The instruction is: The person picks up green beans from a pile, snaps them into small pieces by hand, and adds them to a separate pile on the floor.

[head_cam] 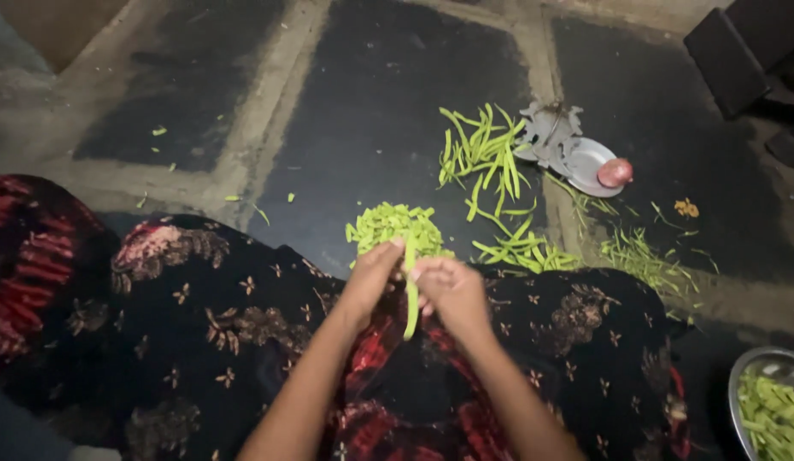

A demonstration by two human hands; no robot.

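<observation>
Holding: a long green bean hung upright between both hands, above the lap.
Left hand: fingers pinched on the bean's upper end.
Right hand: closed on the same end.
Beyond: chopped bean pile, whole beans, metal bowl.

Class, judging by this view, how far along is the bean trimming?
Done: a pile of cut pieces on the floor, more in the steel bowl. In hand: the left hand and right hand hold one green bean. Left: whole beans beside the floor-standing cutter.
</observation>
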